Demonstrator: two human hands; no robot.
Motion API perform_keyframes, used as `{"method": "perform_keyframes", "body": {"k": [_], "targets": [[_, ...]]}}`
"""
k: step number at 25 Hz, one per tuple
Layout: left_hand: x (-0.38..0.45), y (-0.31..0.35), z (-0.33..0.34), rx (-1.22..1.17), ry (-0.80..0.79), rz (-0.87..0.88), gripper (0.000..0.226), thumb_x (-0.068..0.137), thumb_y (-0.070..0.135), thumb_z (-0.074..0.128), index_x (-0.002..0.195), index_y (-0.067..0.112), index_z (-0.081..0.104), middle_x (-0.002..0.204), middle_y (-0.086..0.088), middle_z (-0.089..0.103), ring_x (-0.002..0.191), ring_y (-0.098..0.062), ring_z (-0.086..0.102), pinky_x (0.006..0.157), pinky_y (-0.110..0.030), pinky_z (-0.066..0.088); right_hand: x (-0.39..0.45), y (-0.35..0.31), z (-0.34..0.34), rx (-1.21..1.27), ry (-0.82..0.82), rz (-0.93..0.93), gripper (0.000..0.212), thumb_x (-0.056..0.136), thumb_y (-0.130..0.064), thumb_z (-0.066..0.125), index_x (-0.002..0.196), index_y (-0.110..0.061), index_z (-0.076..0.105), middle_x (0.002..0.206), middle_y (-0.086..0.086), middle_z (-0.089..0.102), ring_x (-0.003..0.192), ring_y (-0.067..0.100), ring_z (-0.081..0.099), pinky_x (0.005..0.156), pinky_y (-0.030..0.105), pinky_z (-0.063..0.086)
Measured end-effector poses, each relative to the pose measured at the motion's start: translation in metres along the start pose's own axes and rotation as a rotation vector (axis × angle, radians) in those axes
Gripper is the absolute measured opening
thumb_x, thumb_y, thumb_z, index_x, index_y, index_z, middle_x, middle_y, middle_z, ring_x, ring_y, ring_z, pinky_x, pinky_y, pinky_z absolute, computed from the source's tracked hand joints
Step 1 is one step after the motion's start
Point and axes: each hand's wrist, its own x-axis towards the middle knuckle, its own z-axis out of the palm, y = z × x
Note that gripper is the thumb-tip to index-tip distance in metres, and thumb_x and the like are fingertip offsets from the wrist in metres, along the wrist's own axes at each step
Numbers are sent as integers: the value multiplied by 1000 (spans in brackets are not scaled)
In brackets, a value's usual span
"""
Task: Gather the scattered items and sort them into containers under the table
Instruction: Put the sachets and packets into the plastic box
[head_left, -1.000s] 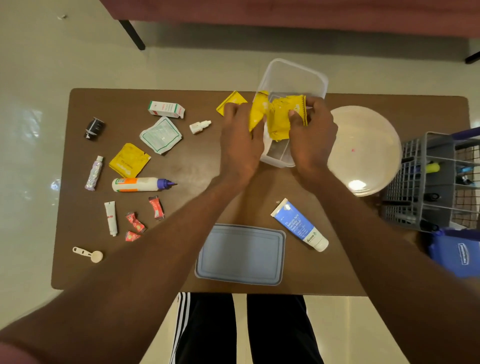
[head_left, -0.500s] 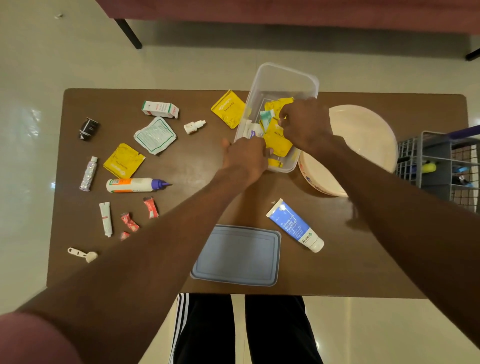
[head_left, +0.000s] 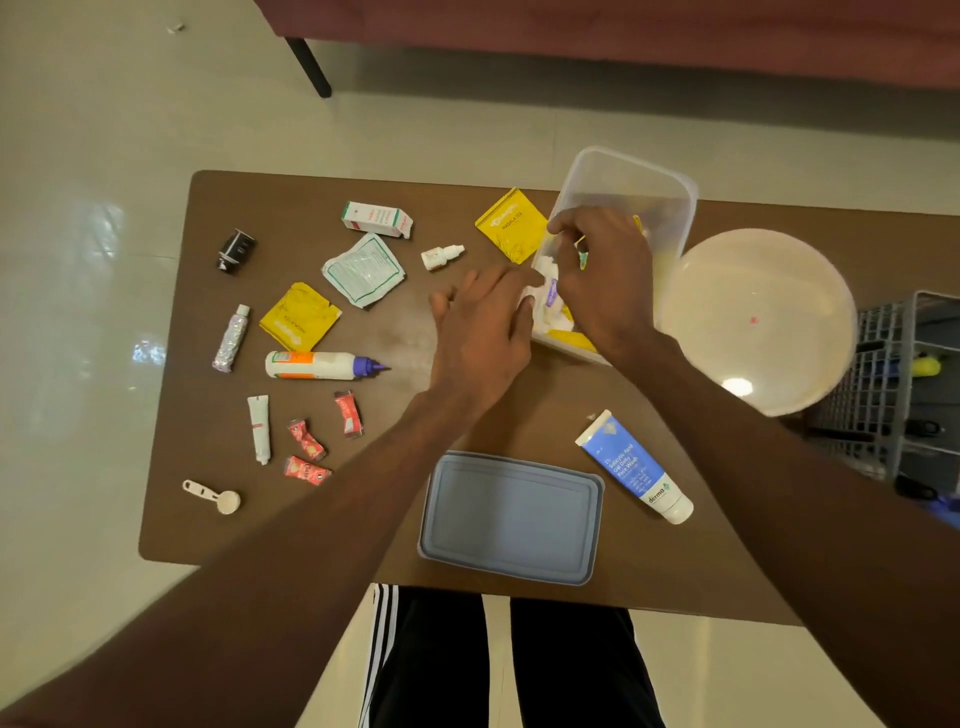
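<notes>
A clear plastic container (head_left: 670, 197) stands at the table's far side with yellow and white sachets (head_left: 571, 338) inside. My right hand (head_left: 605, 275) reaches into it, fingers curled round some of the white sachets. Just left of the container's near corner my left hand (head_left: 480, 325) hovers with its fingers spread, holding nothing. Loose on the table lie a yellow masala tea sachet (head_left: 511, 226), another yellow sachet (head_left: 298, 318), a white box (head_left: 376, 219), a white-green packet (head_left: 363, 269), a dropper bottle (head_left: 441, 255) and a glue bottle (head_left: 322, 364).
A grey lid (head_left: 511, 517) and a blue face-wash tube (head_left: 634, 467) lie near the front edge. A cream bowl (head_left: 758, 322) and a grey basket (head_left: 904, 384) stand at the right. Small tubes, red sachets (head_left: 305, 440) and a scoop (head_left: 213, 496) lie on the brown table (head_left: 218, 530) at left.
Both hands held yellow sachets over the container; these now lie inside. My left hand has let go and drawn back to the left. My right hand has sunk among the contents.
</notes>
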Motion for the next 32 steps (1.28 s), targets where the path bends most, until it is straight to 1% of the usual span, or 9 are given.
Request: {"method": "perform_keyframes", "body": {"k": [3, 8, 12, 17, 21, 24, 27, 30, 32], "targets": [[3, -39, -11, 16, 81, -213, 24, 97, 24, 53, 117, 28, 66, 123, 7, 62, 114, -16, 54, 91, -39, 34, 0, -32, 22, 140, -29, -79, 20, 94, -10, 54, 100, -16, 71, 100, -2, 71, 86, 21, 63, 79, 34, 49], [11, -119, -28, 118, 17, -485, 31, 96, 25, 55, 126, 24, 63, 132, -2, 56, 123, -29, 53, 97, -46, 37, 10, -73, 71, 146, -155, -71, 22, 89, -9, 56, 102, -17, 71, 102, -3, 70, 88, 15, 62, 77, 32, 50], [30, -165, -41, 231, -48, -363, 51, 92, 22, 60, 142, 22, 49, 150, -6, 42, 135, -31, 45, 103, -49, 41, 23, -86, 103, -116, -348, 4, 29, 90, -13, 60, 118, -18, 65, 121, 2, 64, 115, 27, 58, 86, 44, 52], [79, -194, -49, 379, -203, -98, 69, 94, 10, 56, 156, 27, 31, 167, 0, 22, 151, -30, 26, 115, -48, 32, 33, -93, 136, -507, -503, -60, 40, 88, -10, 61, 128, -12, 58, 129, 12, 59, 117, 36, 56, 89, 41, 45], [86, -206, -49, 369, -279, -107, 59, 96, 19, 62, 150, 28, 39, 148, -3, 42, 130, -31, 47, 104, -46, 40, 31, -93, 144, -595, -494, 7, 31, 89, -5, 62, 120, -11, 62, 123, 14, 62, 108, 39, 62, 76, 40, 46], [79, -204, -41, 254, -157, -192, 42, 95, 27, 66, 132, 18, 49, 130, -6, 53, 114, -32, 54, 90, -46, 46, 29, -87, 144, -530, -477, 3, 22, 87, -8, 64, 108, -15, 68, 118, 12, 62, 104, 38, 63, 73, 38, 47], [80, -197, -38, 224, -84, -285, 35, 96, 30, 64, 124, 13, 50, 123, -10, 57, 108, -35, 57, 86, -47, 45, 27, -81, 140, -380, -463, 87, 12, 85, -13, 65, 96, -17, 69, 107, 9, 67, 99, 34, 65, 67, 32, 39], [78, -181, -36, 40, 83, -438, 34, 95, 25, 60, 124, 9, 54, 120, -12, 62, 109, -34, 60, 92, -44, 46, 22, -84, 126, -48, -291, 309, 26, 87, -29, 71, 111, -19, 69, 101, 0, 72, 96, 24, 67, 76, 34, 50], [68, -155, -33, -214, 237, -481, 37, 92, 28, 59, 124, 9, 59, 114, -7, 68, 102, -27, 66, 87, -30, 49, 24, -88, 104, 231, -119, 417, 28, 85, -35, 77, 110, -24, 70, 85, -13, 69, 83, 7, 66, 76, 29, 51]]}}
